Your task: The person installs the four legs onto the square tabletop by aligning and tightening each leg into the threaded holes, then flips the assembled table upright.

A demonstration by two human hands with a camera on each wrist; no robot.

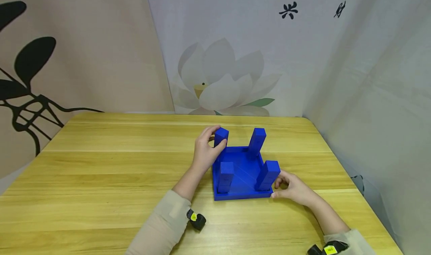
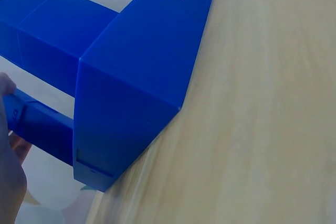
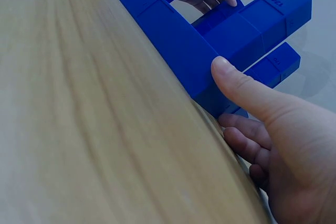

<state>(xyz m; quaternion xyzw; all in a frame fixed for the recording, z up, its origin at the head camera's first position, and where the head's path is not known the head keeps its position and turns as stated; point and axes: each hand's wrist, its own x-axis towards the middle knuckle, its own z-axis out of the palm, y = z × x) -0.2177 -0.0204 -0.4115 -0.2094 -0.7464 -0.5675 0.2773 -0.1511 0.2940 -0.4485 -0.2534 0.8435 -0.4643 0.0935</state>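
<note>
A square blue plastic tray (image 1: 244,174) with low walls lies on the wooden table, a tall blue block standing upright at each corner. My left hand (image 1: 206,150) holds the back left block (image 1: 220,134), fingers behind it and thumb across its front. At the near right corner, my right hand (image 1: 296,189) grips the tray between thumb and curled fingers, beside the near right block (image 1: 268,174). The near left block (image 1: 225,176) and the back right block (image 1: 257,141) stand untouched. In the right wrist view, the thumb (image 3: 236,82) presses the tray's outer wall.
The light wooden table (image 1: 101,165) stretches around the tray. Behind it hangs a pale curtain (image 1: 232,53) with a printed flower. Another pale cloth (image 1: 380,79) borders the right side. Small black wrist cameras sit at both sleeves.
</note>
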